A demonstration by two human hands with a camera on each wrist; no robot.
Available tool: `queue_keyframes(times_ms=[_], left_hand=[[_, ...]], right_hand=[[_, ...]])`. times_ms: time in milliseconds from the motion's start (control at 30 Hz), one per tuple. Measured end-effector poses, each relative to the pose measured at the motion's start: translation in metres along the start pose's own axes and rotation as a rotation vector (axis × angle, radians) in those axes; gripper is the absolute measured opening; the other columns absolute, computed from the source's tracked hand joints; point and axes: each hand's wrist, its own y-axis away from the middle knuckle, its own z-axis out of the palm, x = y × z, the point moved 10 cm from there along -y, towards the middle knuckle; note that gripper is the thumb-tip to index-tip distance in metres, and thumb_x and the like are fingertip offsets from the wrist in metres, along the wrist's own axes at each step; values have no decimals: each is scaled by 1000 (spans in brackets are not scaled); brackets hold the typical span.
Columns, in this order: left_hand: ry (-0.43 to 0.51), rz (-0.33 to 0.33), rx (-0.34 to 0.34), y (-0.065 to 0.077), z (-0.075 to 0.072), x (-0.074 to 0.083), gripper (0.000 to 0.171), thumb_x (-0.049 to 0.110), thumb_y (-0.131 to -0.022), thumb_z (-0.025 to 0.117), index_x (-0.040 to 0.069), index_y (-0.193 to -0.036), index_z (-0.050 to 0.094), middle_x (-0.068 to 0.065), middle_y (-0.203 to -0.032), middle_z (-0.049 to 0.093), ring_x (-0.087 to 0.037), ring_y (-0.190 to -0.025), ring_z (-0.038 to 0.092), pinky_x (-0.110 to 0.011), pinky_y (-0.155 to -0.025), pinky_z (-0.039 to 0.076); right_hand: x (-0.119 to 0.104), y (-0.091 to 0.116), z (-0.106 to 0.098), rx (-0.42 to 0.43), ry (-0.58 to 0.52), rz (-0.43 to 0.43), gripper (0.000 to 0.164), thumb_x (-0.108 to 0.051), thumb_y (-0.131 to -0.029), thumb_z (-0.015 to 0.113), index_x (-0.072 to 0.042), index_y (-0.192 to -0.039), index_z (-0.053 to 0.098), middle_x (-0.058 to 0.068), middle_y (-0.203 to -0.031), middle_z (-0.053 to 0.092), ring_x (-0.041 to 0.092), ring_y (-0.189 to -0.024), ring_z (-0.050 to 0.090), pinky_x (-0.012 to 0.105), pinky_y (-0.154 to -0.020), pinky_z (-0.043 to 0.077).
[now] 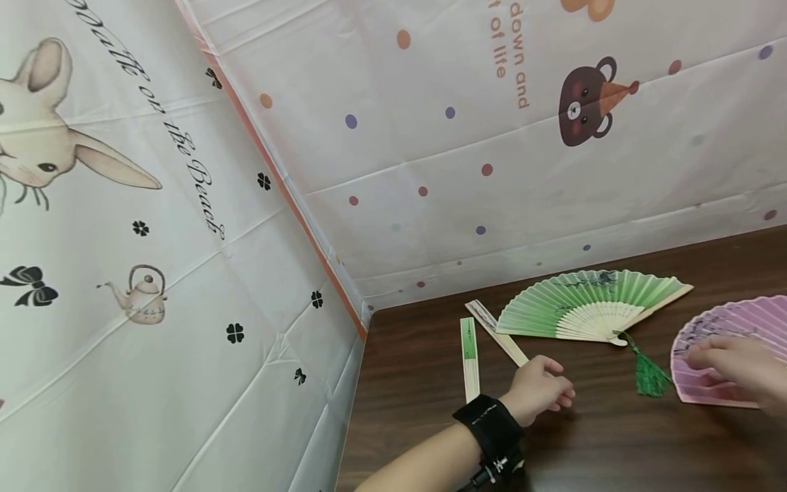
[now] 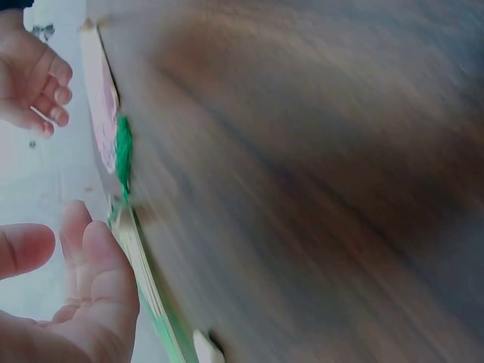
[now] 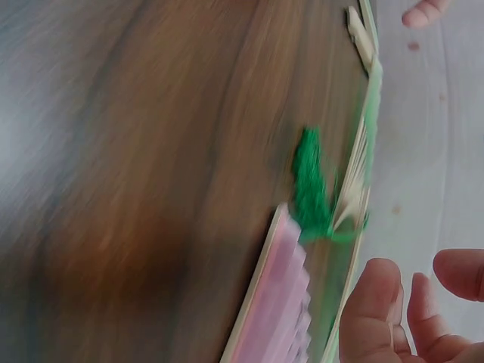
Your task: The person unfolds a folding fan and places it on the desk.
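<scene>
My left hand (image 1: 540, 391) hovers over the table with loosely bent fingers and nothing in them; thumb and fingertips stand apart in the left wrist view. Past it lies a spread green folding fan (image 1: 590, 304) with a green tassel (image 1: 652, 374). Two folded fans, one with a green end (image 1: 469, 355) and one pale (image 1: 498, 335), lie just beyond that wrist. At the right, my right hand (image 1: 732, 365) is above a spread pink folding fan (image 1: 762, 321) and hides part of it. In the right wrist view its thumb and fingers are apart, holding nothing.
The dark wooden table (image 1: 418, 437) meets a white printed cloth wall (image 1: 430, 150) at the back. Another printed cloth (image 1: 184, 383) hangs along the left edge. A black strap (image 1: 490, 427) with a small device circles my left wrist.
</scene>
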Motion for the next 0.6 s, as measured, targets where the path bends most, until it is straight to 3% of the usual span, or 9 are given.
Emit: queue_keyframes(times_ms=[200,400,600], left_hand=[[48,-30,29,-8,-22,-8,20,-3,-72,57,9,-86,50,-10,-61,63,-11,-47,50,-19,-42,38],[-3,-34,67,-17,-42,-18,19,-1,-72,58,10,-86,51,-8,-61,62,-10,-48,52,-19,-42,40],[-13,-39,102,-24,-58,-26,18,-1,-73,56,9,-87,50,-6,-61,61,-10,-48,51,-19,-43,40]], right_hand=[[-29,-5,30,-26,5,-35,33,-18,-89,43,13,-100,48,4,-83,54,10,-67,52,27,-56,49],[-54,-11,58,-75,-39,-72,27,-17,-87,44,8,-96,50,4,-82,50,11,-61,48,28,-53,46],[-74,-21,79,-42,-24,-93,19,-14,-83,47,4,-88,51,5,-73,48,14,-61,49,30,-51,46]])
